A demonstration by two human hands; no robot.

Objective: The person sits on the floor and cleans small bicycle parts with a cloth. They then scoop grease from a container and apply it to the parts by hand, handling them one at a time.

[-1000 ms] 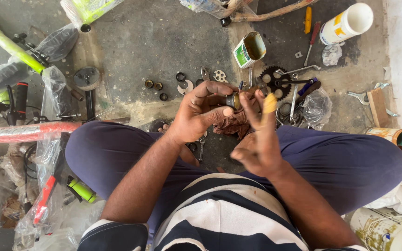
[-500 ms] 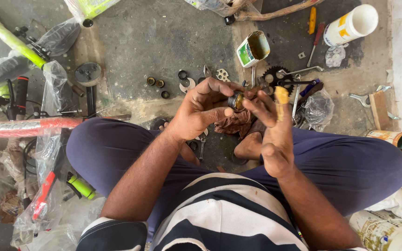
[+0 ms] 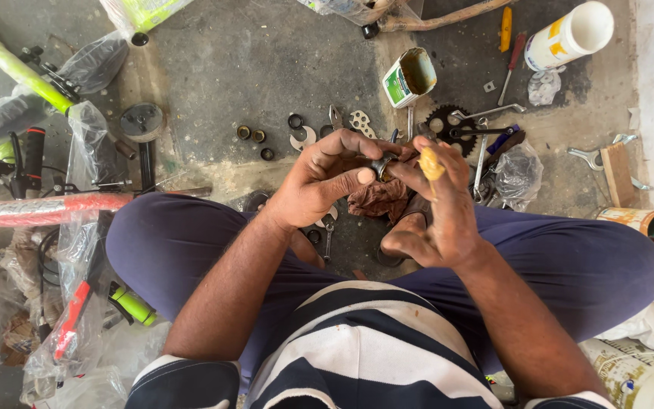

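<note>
1. Left hand (image 3: 319, 185) closed around a small dark metal ring part (image 3: 382, 164), thumb pressed along its near side, fingers curled over the top.
2. Right hand (image 3: 437, 216) raised beside it, fingertips touching the same ring part; one finger coated in a yellowish dab of grease (image 3: 431, 162).
3. Ring part held above the lap, at the middle of the scene, between both hands and just over a brown rag (image 3: 376, 201).
4. Brown rag lying crumpled on the floor (image 3: 266, 68) between the knees, partly hidden under the hands.
5. Open tin of grease (image 3: 409, 77) tipped on its side on the floor, just beyond the hands, mouth facing right.
6. Dark toothed sprocket (image 3: 443, 121) flat on the floor right of the tin, with spanners (image 3: 486, 113) lying across and beside it.
7. Small rings and washers (image 3: 255, 136) scattered on the floor, far left of the hands.
8. White plastic bottle (image 3: 569, 34) lying at the far right; yellow-handled screwdriver (image 3: 506, 26) just left of it.
9. Red bicycle frame tube (image 3: 39, 210) wrapped in clear plastic, stretching across the left side, touching the left knee.
10. Green frame tube (image 3: 9, 64) at the far left corner, also in plastic.
11. Dark blue trousers (image 3: 584, 265) on crossed legs; striped shirt (image 3: 357, 356) at the near edge.
</note>
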